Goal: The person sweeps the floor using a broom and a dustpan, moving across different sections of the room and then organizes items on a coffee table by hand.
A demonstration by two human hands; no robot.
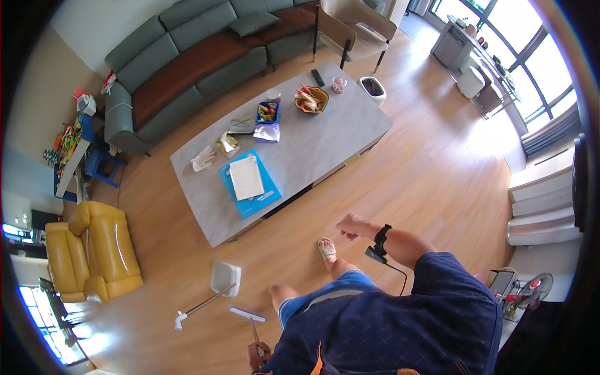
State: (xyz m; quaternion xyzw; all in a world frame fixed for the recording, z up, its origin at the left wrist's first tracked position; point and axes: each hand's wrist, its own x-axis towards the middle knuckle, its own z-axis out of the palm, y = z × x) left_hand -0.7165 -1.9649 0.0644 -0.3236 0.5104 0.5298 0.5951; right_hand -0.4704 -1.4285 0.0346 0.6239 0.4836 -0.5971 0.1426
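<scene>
My left hand (258, 355), at the bottom of the view, is closed around the handle of a squeegee-like tool (247, 314) with a wide pale head, held above the wood floor. Beside it a white plastic bin (226, 278) stands on the floor, with a long metal-handled tool (206, 302) that has a white end leaning at it. My right hand (352, 227) hangs over the floor near my sandalled foot, fingers curled; whether it holds anything cannot be made out. A black strap with a small cabled device is on that wrist.
Ahead stands a grey coffee table (309, 154) bearing a blue folder (269, 194), papers, a white glove (203, 159), snack packs and a basket (311, 99). Beyond it is a green-grey sofa (201, 96). A yellow armchair (110, 243) is at left, a small waste bin (373, 90) past the table's end.
</scene>
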